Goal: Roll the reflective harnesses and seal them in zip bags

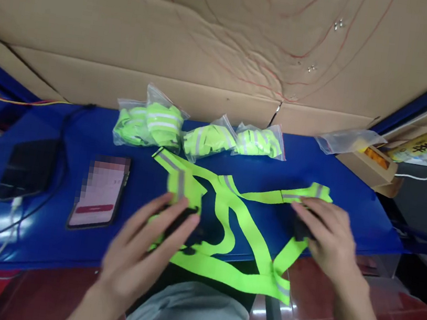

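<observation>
A neon yellow-green strap harness (249, 228) with grey reflective stripes lies spread over the blue table's front edge, its lower loop hanging past the edge. At its left side, my left hand (150, 241) is closed on a folded part of the strap and a black piece. My right hand (326, 231) pinches a black part at the harness's right side, beside a striped end. The fingertips of both hands partly cover what they hold.
Several clear bags of neon straps (163, 124) line the table's back. A phone (100, 192) and a black device (29, 168) with cables lie left. An open cardboard box (371, 169) and plastic bag (347, 141) are back right, before a cardboard wall (214, 38).
</observation>
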### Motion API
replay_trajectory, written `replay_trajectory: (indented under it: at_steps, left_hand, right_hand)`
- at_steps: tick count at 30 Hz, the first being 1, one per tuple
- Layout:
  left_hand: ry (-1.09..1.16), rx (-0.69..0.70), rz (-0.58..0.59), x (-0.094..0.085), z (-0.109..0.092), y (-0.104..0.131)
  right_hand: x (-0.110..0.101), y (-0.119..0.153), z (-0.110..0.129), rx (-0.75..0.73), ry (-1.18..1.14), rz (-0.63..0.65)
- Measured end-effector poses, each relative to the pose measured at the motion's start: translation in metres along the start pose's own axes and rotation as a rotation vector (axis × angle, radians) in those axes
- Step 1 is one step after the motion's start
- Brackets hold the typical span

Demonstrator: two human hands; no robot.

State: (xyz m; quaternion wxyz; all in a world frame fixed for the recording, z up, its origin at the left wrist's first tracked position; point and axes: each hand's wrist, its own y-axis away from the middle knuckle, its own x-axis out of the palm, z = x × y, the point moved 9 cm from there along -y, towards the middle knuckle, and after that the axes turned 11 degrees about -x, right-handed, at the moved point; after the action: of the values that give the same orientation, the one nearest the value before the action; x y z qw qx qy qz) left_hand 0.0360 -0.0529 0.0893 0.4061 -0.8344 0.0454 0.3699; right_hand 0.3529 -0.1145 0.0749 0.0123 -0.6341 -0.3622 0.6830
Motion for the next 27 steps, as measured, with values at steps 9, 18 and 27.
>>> replay_trajectory:
  at_steps: [9,18,27]
  left_hand:
    - [-0.002,0.091,-0.006,0.057,-0.025,0.004]
    - [-0.041,0.052,-0.018,0.067,-0.022,0.009]
    - [-0.002,0.110,0.024,0.065,-0.038,0.011]
  right_hand:
    - [0.037,-0.071,0.074,-0.138,-0.210,-0.026]
    - [0.051,-0.071,0.073,-0.060,-0.238,0.038]
    - [0.061,-0.069,0.094,-0.048,-0.273,0.223]
